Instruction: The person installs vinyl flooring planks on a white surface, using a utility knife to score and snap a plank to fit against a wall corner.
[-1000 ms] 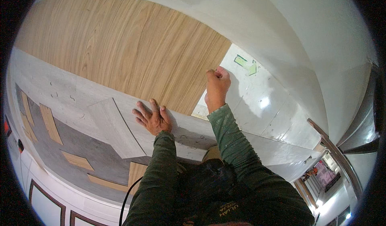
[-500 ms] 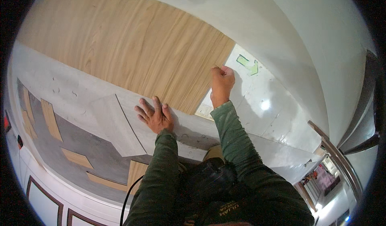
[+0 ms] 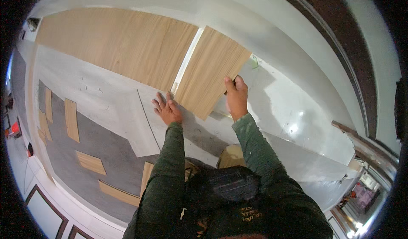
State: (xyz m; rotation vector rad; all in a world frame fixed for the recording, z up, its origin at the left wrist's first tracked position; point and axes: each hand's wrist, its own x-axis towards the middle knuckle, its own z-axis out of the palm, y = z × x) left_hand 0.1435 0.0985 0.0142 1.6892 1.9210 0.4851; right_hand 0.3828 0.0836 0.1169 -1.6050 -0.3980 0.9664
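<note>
A wide wood-grain sheet (image 3: 119, 48) lies on the pale surface ahead of me. To its right is a narrower wood-grain panel (image 3: 214, 71), with a thin white gap between the two. Spread fingers of my left hand (image 3: 168, 110) rest by the near end of that gap, palm down, close to the panel's near left corner. My right hand (image 3: 237, 96) is closed at the panel's right edge. Its fingers are curled on a small dark object (image 3: 226, 92), mostly hidden by them, whose kind I cannot make out.
A greyish plank (image 3: 134, 128) lies left of my left arm. Several wood-grain offcuts (image 3: 91, 161) are scattered over the grey floor (image 3: 85, 130). At the right, a glossy white surface (image 3: 276, 107) carries a green mark (image 3: 254, 62). A brown-edged rail (image 3: 365, 139) stands beyond it.
The narrower panel now sits apart from the wide sheet, shifted right over part of the green marks. My right hand moved with its edge. The whole view has shifted somewhat.
</note>
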